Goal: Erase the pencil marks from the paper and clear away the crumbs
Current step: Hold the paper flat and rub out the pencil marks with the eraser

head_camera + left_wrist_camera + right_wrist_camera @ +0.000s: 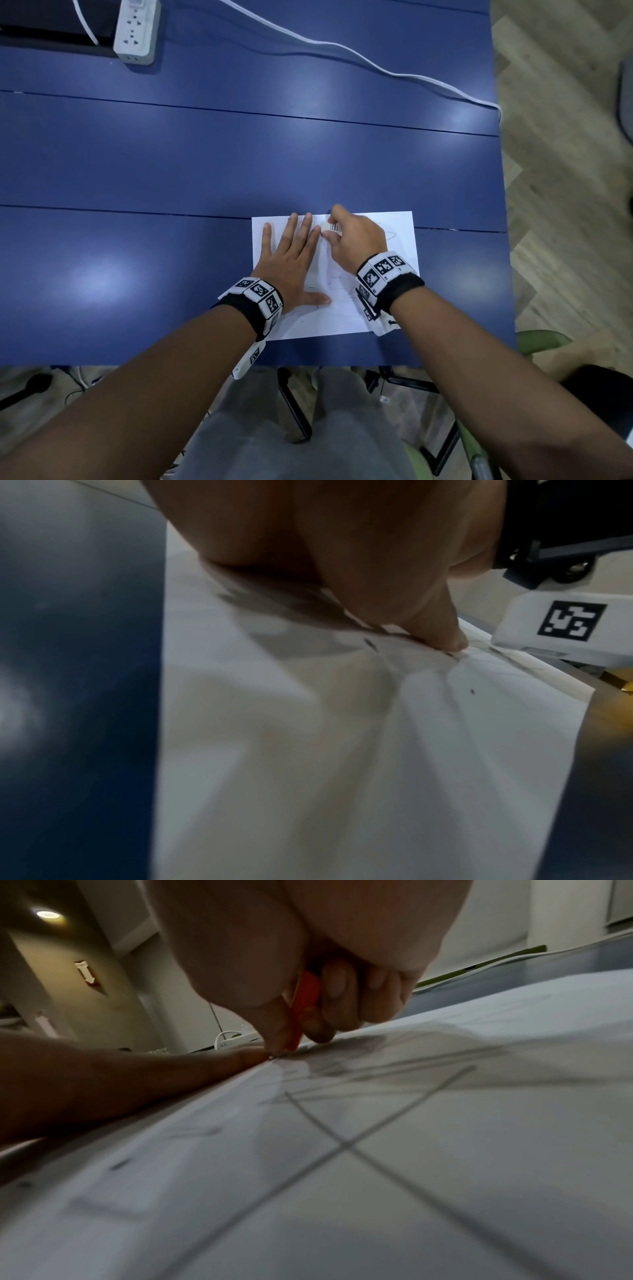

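A white sheet of paper (394,246) with grey pencil lines (346,1145) lies near the front edge of the blue table (171,164). My left hand (291,260) lies flat on the paper's left half, fingers straight and spread, thumb (441,631) pressing the sheet. My right hand (352,240) pinches a white eraser (331,229) with a barcoded sleeve, held down on the paper near its far edge, right beside my left fingertips. In the right wrist view the eraser sleeve (306,1010) shows orange between thumb and fingers. Small dark crumbs (472,691) lie on the sheet.
A white power strip (137,31) sits at the table's far left, and its white cable (376,65) runs across the far side to the right edge. The table's right edge borders a wood floor (565,171). A chair frame (294,404) stands below the front edge.
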